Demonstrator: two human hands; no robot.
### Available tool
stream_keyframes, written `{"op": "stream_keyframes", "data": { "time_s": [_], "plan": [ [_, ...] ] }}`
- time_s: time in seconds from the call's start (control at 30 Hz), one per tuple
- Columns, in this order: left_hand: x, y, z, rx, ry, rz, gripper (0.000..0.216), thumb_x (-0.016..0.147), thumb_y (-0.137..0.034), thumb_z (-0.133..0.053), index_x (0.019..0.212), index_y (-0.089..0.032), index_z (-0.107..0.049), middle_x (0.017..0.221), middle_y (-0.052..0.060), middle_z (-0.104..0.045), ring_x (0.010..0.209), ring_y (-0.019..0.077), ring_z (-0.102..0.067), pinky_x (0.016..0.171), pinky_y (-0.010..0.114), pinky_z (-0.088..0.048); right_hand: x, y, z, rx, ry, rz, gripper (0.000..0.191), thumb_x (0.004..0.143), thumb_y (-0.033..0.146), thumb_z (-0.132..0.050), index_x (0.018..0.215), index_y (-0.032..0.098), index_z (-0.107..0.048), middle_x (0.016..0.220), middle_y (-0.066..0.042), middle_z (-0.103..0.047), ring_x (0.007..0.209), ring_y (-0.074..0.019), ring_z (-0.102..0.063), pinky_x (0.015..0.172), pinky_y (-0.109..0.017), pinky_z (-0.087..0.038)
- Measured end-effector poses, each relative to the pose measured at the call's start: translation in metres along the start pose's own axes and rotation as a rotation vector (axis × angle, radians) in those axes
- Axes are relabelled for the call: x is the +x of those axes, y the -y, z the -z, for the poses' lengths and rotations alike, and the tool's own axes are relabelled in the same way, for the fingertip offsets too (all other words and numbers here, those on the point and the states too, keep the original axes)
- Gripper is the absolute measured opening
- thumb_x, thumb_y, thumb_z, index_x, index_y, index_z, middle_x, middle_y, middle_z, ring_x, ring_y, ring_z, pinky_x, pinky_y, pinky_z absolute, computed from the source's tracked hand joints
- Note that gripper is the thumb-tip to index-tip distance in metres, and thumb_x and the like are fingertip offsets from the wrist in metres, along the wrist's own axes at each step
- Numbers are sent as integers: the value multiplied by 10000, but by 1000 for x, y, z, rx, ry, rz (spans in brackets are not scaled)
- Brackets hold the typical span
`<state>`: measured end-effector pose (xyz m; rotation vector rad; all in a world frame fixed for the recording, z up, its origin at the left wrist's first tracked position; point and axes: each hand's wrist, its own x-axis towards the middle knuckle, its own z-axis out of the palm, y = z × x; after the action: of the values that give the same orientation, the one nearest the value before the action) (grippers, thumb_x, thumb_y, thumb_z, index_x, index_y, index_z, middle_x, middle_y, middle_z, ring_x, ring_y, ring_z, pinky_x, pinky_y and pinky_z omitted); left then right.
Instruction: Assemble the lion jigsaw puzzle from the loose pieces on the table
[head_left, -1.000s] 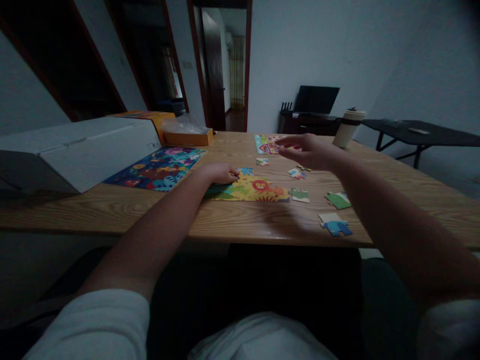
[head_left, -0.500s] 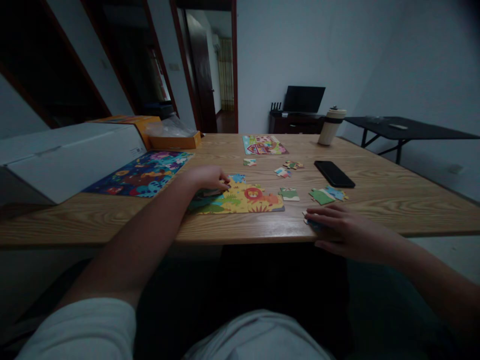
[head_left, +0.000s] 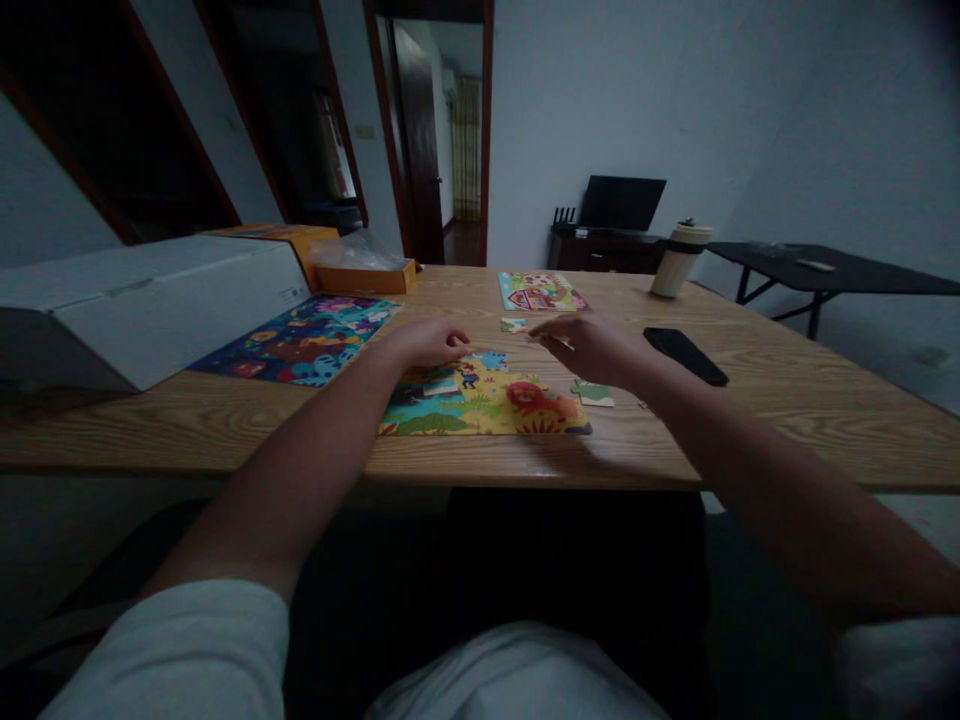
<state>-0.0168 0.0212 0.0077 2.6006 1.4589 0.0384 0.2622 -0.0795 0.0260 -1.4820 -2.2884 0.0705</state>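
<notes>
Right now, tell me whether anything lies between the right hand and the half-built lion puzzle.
Nothing visible does. The right hand hovers just beyond the lion puzzle's far right corner, with only bare table between. The left hand rests on the puzzle's far left edge, off that path.

The far-left part of the lion puzzle (head_left: 487,400) is covered by the left hand (head_left: 426,345); what the fingertips press on can't be made out. Whether a piece is pinched in the right hand (head_left: 589,345) can't be told, as the fingers are blurred and dim. Loose pieces behind that hand and wrist are hidden; only a corner of the green piece (head_left: 596,394) is seen. The white box (head_left: 142,305) is cut off by the left edge. The print on the far puzzle (head_left: 538,291) is too small to be read. The dark doorway (head_left: 442,140) interior is barely resolved.
</notes>
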Motion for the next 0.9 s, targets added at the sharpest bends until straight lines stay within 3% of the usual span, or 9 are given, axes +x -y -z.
{"op": "stream_keyframes", "data": {
  "time_s": [0.13,0.3,0.4,0.5,0.67,0.9],
  "plan": [
    [1,9,-2,7,-46,59,465,922,-427,-552,1315,-204,-661,1182,64,-745,964,187,-692,778,235,-468,70,19,-51,20,23,-9,406,973,220,-488,1347,205,-647,1286,-121,-691,1108,-296,-662,929,-427,-520],
    [3,6,-10,-54,-52,39,486,958,-410,-529,1407,-232,-588,1294,51,-695,1041,180,-671,865,226,-462,98,8,-93,83,158,-6,535,865,105,-544,1397,125,-587,1387,-153,-620,1233,-257,-608,1033,-353,-463],
    [8,-1,-18,-59,-29,-15,498,976,-422,-490,1442,-259,-557,1307,51,-688,1041,193,-663,894,253,-458,97,-10,-96,218,61,20,577,840,33,-478,1406,106,-565,1427,-137,-591,1281,-202,-570,1064,-311,-431],
    [13,-4,-23,-28,20,-77,488,966,-369,-482,1442,-294,-556,1301,53,-692,1050,208,-656,894,282,-463,94,-22,-92,279,-12,-7,544,841,6,-421,1339,104,-616,1347,-128,-651,1173,-174,-632,978,-279,-477],
    [17,-3,-26,37,37,-105,458,969,-354,-460,1409,-331,-583,1278,31,-705,1064,195,-648,909,278,-454,88,-24,-87,90,111,-8,396,879,143,-522,1219,169,-724,1167,-116,-739,974,-211,-685,857,-287,-491],
    [20,0,-26,62,2,-126,456,949,-387,-489,1378,-312,-622,1367,40,-653,1224,233,-575,1021,296,-409,88,-20,-89,-68,226,28,419,891,177,-477,1213,213,-742,1139,-119,-751,917,-234,-695,790,-298,-478]
  ]
}}
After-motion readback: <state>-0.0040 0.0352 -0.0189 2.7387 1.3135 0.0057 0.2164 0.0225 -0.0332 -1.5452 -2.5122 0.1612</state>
